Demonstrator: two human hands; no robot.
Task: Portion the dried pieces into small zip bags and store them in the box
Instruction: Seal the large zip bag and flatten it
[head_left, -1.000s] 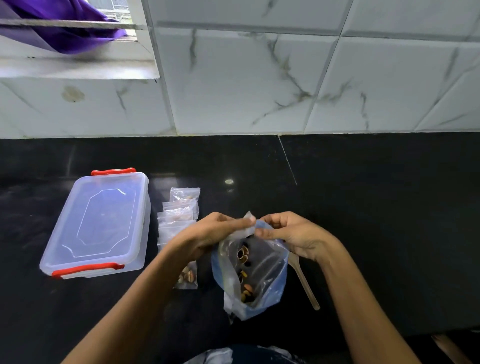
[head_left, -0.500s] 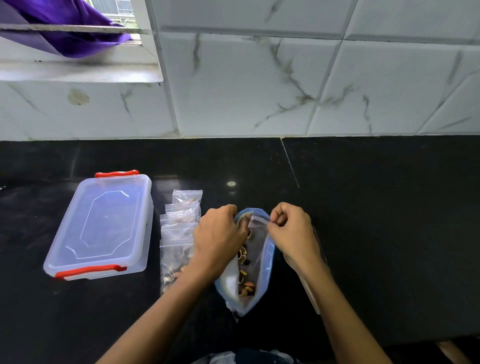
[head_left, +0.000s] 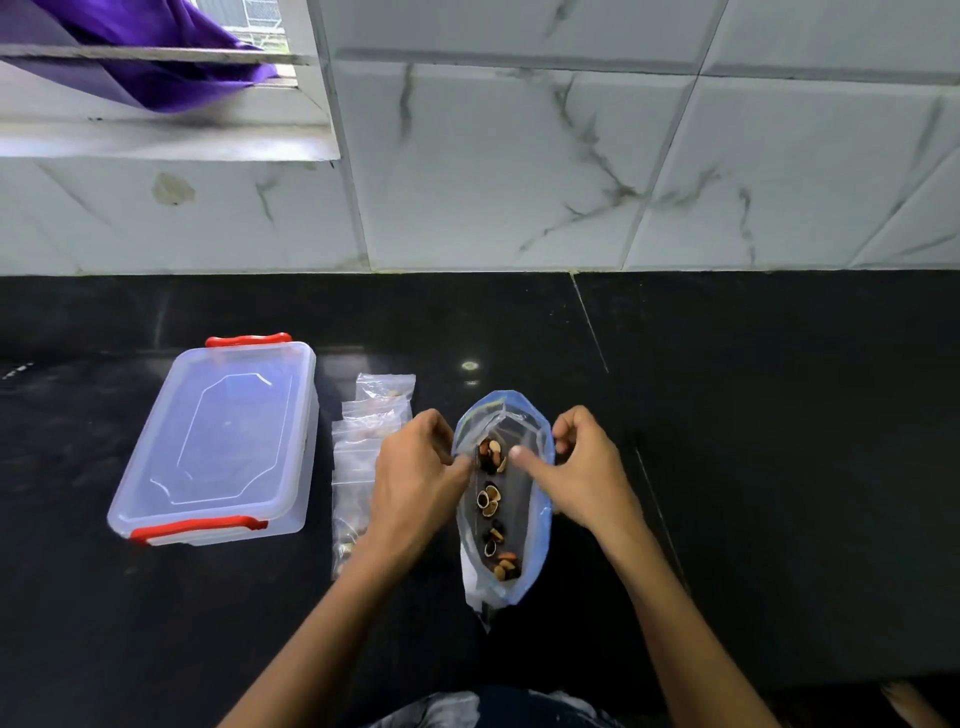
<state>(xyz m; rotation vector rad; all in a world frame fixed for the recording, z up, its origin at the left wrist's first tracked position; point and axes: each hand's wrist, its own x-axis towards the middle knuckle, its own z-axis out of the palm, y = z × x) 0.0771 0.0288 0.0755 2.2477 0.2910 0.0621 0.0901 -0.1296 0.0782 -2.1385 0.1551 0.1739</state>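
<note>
A large blue-tinted zip bag (head_left: 537, 530) lies on the black counter with its mouth spread wide, showing several brown and tan dried pieces (head_left: 492, 501) inside. My left hand (head_left: 415, 478) pinches the left rim of the mouth. My right hand (head_left: 584, 470) grips the right rim, its thumb reaching over the opening. Several small clear zip bags (head_left: 371, 421) lie overlapping just left of my left hand. A clear plastic box (head_left: 223, 441) with red latches sits closed at the left.
A marble-tiled wall (head_left: 519, 156) backs the black counter (head_left: 753, 415). A window ledge with purple cloth (head_left: 145, 67) is at the upper left. A thin wooden handle (head_left: 660, 514) lies partly hidden under my right forearm.
Both hands pulled the rims apart, so the big bag's mouth went from nearly pinched together to wide open, and the bag now lies flatter on the counter.
</note>
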